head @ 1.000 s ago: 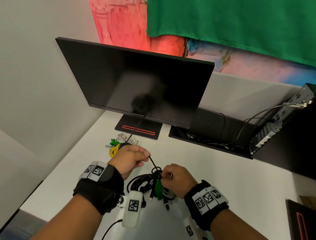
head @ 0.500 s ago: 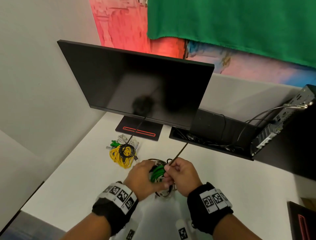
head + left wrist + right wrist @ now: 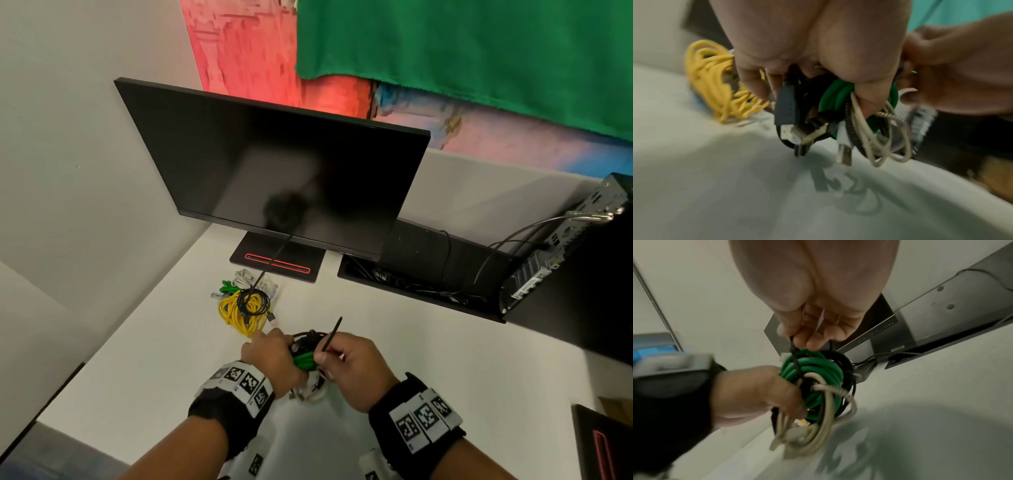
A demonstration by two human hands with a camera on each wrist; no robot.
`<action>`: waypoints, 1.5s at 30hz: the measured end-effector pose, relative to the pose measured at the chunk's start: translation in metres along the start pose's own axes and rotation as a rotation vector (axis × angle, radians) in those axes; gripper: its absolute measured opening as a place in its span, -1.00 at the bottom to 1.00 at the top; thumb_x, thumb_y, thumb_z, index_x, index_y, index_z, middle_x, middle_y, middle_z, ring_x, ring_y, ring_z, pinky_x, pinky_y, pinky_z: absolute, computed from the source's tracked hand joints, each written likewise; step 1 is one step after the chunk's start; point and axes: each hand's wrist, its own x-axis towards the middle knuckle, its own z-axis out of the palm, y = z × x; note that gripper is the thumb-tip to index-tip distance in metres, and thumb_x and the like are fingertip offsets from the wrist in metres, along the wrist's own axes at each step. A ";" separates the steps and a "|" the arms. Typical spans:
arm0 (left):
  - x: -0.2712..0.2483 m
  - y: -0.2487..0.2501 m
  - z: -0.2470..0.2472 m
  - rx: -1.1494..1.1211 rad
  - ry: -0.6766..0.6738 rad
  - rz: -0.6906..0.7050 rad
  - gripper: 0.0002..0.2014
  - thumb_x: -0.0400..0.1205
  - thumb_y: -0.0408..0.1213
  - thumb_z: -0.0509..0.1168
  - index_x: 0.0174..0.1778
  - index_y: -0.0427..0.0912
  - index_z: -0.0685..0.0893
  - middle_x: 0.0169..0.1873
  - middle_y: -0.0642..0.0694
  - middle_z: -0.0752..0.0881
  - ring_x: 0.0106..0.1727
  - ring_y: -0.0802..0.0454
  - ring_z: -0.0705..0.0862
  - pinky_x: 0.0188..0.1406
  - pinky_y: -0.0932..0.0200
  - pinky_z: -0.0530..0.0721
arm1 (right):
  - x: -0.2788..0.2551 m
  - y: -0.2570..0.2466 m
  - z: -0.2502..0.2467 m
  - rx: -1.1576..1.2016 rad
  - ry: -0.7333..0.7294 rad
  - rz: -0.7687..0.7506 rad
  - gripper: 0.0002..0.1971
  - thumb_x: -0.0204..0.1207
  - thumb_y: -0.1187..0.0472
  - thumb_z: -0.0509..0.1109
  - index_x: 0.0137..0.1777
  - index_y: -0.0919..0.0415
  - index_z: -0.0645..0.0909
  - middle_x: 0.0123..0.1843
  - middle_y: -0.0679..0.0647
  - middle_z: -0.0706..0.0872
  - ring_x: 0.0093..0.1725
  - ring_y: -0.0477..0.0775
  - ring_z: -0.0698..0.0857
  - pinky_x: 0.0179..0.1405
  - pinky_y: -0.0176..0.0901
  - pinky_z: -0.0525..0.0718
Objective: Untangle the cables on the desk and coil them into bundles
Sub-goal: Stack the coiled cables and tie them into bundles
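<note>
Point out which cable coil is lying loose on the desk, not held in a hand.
The yellow coil, lying on the desk in front of the monitor stand. The green coil is gripped in the left hand, bundled with other cables.

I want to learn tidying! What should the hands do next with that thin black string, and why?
Probably wind it round the bundle again. The right hand pinches the black tie, its end free, while the left hand grips the coils.
</note>
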 end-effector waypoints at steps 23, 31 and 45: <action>0.017 -0.007 0.011 -0.291 -0.096 0.150 -0.73 0.31 -0.07 0.41 -0.08 0.10 0.64 -0.18 0.05 0.72 -0.12 -0.02 0.70 -0.17 0.18 0.66 | 0.030 -0.016 -0.009 0.078 0.163 0.119 -0.76 0.57 0.30 0.45 -0.35 0.13 0.73 -0.24 0.10 0.82 -0.38 -0.05 0.71 -0.31 -0.11 0.69; 0.023 -0.007 0.011 -0.392 -0.172 0.136 -0.77 0.26 -0.15 0.47 -0.19 0.03 0.66 -0.26 0.02 0.75 -0.24 0.02 0.71 -0.32 0.23 0.65 | 0.026 -0.003 -0.015 0.172 0.145 0.200 -0.83 0.58 0.32 0.45 -0.16 0.03 0.72 -0.14 0.08 0.81 -0.49 -0.07 0.66 -0.49 -0.33 0.59; 0.021 -0.007 0.018 -0.416 -0.173 0.175 -0.70 0.25 -0.17 0.51 -0.12 -0.01 0.71 -0.22 0.00 0.77 -0.18 0.01 0.73 -0.22 0.16 0.70 | 0.021 0.011 0.003 -0.241 0.037 0.130 -0.70 0.61 0.18 0.43 -0.36 -0.03 0.53 -0.21 -0.05 0.69 -0.19 -0.07 0.67 -0.16 -0.26 0.61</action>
